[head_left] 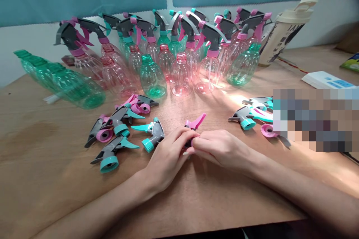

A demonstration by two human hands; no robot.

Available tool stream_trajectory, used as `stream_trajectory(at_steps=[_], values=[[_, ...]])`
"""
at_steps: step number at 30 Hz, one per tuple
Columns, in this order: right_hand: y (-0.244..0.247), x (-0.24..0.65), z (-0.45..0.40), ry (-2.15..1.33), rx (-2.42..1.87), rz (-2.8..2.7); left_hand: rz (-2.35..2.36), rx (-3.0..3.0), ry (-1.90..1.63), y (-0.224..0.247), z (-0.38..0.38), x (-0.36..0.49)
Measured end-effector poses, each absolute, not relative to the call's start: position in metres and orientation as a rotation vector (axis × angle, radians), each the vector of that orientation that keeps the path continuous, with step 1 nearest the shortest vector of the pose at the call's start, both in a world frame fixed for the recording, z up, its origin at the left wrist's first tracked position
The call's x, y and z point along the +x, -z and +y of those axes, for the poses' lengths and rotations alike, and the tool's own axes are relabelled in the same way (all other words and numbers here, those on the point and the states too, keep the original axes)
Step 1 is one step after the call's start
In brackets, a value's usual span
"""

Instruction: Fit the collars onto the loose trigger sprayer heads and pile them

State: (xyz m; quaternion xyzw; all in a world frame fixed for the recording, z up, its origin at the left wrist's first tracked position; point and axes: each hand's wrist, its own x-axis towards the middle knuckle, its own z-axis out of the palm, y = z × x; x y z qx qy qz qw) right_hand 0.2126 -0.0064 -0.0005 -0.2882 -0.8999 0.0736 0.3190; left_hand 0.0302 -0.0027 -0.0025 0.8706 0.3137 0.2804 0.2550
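Green bottles, far left: a row of open-necked green bottles (81, 87), ranged close behind one another, which keeps them to one side of the hands.
Loose heads, left: a cluster of spray heads (120, 122), grey with pink or teal parts, lying on their sides, probably because their triggers and collars give no steady base.
Open bottles, middle: a green bottle (153, 80) and a pink bottle (181, 80) stand upright on their flat bottoms, necks bare.
Single teal head: a teal-trigger spray head (157, 132) lies just beside the left hand, apart from the cluster.
Left hand (168, 147): fingers narrow, curled round the pink-trigger spray head (198, 121) to steady it, it seems.
Pink-trigger head: above the wooden table (213, 201), between both hands, trigger jutting up past the fingers.
Capped bottles, behind: fitted spray bottles (213, 54) stand packed towards the wall, beyond the open ones.
Right hand (220, 145): fingers folded onto the same head; the overlapping knuckles hide exactly where they grip.
Loose heads, right: more heads (244, 115) lie near the right forearm.
Tumbler (284, 37): beyond them, beside the bottles.
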Motion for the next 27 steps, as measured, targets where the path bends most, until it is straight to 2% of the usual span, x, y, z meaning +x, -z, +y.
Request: stream_trajectory(at_steps=[14,27], values=[[-0.003,0.22,-0.009,-0.744,-0.935,-2.002,0.997,2.234,-0.816,-0.002,-0.002,0.03],[-0.01,0.225,-0.007,-0.888,-0.977,-1.862,0.988,2.202,-0.845,-0.001,-0.004,0.029]])
